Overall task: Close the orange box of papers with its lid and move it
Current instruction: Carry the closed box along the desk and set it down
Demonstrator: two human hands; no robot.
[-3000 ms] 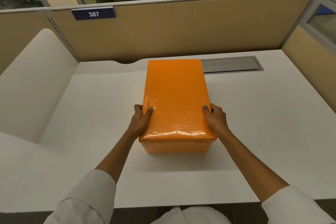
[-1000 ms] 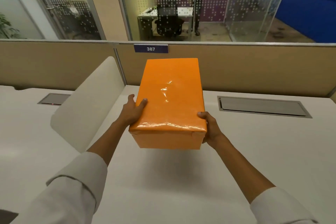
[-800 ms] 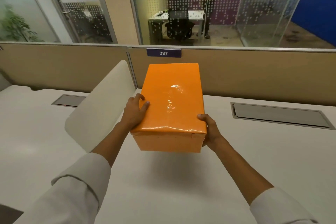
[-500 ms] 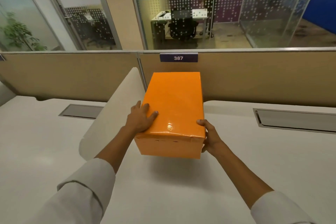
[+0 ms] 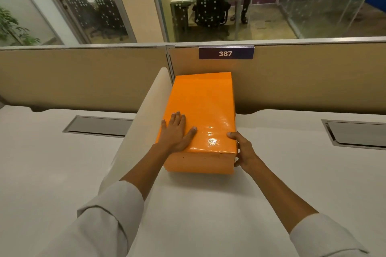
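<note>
Head cam: my left hand (image 5: 176,131) lies flat, fingers spread, on glossy orange lidded cardboard box (image 5: 205,108); right hand (image 5: 243,152) grips its near-right corner, thumb on top.

One orange box (image 5: 205,110), lid (image 5: 206,102) on, between two hands: left hand (image 5: 176,132), right hand (image 5: 243,152). Two desk grommet trays (image 5: 98,126) (image 5: 359,133). One number plate (image 5: 226,53).

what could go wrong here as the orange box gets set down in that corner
1. The left hand lies flat on the lid rather than gripping, so the orange box could skew if pushed on.
2. The right hand is at the box's near right corner, fingers hidden; they might get pinched underneath.
3. The box sits tight beside the white divider and could scrape it.
</note>
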